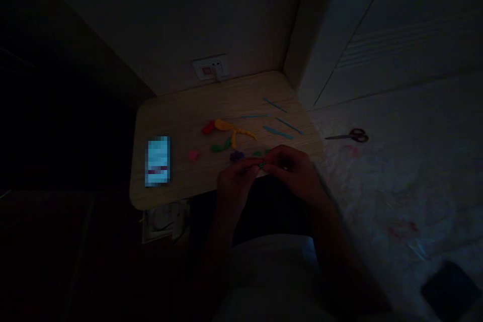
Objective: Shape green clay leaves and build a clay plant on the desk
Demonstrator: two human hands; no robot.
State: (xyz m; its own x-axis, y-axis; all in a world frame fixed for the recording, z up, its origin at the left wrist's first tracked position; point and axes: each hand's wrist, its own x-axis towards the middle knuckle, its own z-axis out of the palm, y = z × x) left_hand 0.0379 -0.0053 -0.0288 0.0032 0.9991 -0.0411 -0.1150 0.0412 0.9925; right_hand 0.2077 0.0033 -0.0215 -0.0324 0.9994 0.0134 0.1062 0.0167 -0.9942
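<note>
Bare forearms (330, 236) reach up to the near edge of the wooden table (169, 110). At its left lies a lit, pixelated rectangle (157, 161), then a pink lump (193, 155) and a purple cluster (237, 156). Beside the cluster, the left hand (234, 178), fingers curled, pinches a small green piece (261, 165) at the table's near edge. The right hand (296, 168), half closed, grips the same piece between its fingertips. Farther right, scissors (352, 136) lie apart from the table.
</note>
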